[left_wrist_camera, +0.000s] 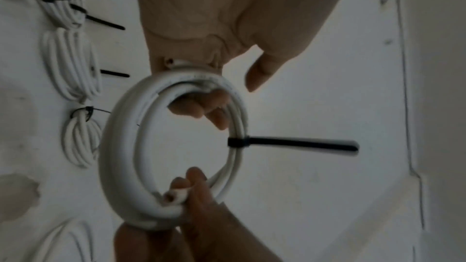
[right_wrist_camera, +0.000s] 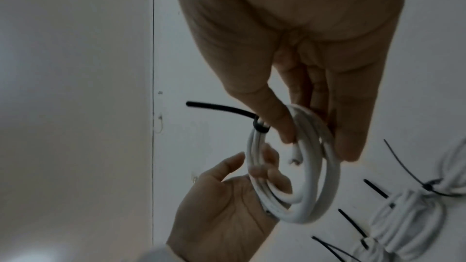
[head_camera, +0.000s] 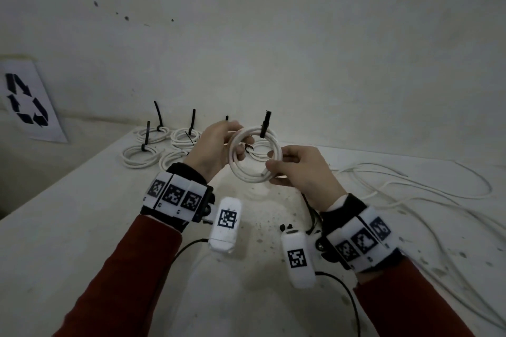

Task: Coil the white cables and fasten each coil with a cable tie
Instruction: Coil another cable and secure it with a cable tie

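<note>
Now both hands grip the coil [head_camera: 255, 156]: left hand [head_camera: 216, 149] fingers through it, right hand [head_camera: 298, 169] pinching its near edge.

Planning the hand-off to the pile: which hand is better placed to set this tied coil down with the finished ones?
Left, probably. The left hand already grips the coil on the side nearest the finished coils, far left on the table. The right hand would have to cross over.

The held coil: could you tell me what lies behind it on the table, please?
Behind the held coil, finished coils fastened with black cable ties lie on the table by the wall. The left hand and the coil cover some, so their full count is hidden.
</note>
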### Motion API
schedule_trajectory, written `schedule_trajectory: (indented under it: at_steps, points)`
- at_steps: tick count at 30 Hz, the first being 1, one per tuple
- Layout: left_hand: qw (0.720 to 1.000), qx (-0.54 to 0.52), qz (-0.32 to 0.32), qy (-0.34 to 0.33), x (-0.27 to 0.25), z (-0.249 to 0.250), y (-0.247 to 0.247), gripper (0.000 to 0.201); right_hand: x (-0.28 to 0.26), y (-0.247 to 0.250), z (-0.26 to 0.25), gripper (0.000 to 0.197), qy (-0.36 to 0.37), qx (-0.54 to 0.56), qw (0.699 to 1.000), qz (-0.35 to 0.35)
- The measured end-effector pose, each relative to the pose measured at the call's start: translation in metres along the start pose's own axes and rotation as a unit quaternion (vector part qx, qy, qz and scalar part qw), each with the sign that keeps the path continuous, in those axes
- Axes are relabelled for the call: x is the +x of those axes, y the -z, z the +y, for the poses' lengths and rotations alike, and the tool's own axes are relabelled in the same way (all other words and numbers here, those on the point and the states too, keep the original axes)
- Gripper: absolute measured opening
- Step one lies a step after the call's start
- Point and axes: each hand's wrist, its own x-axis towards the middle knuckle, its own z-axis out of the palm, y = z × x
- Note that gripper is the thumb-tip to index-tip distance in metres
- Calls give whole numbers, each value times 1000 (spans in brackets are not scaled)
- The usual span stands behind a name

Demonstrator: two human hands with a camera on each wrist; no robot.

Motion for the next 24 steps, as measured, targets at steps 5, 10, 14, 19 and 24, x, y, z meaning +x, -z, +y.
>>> schedule_trajectory:
  at_steps: [5, 10, 14, 19, 24]
  points:
    - [996, 42, 78, 29, 13, -26, 26, 22, 32, -22, 23, 41, -91, 61, 993, 41]
    - [971, 142, 169, 89, 44, -68, 68, 19, 68, -54, 38, 24, -169, 45, 984, 44]
    - [894, 405, 167, 90, 59, -85, 85, 23, 89, -67, 44, 32, -166, -50, 985, 2]
    - [790, 590, 81, 143, 71, -88, 84, 26, 114, -83, 57, 37, -199, -147, 969, -4]
    - [739, 648, 70, 172, 86, -87, 83, 19, 107, -88, 42, 31, -97, -437, 894, -32]
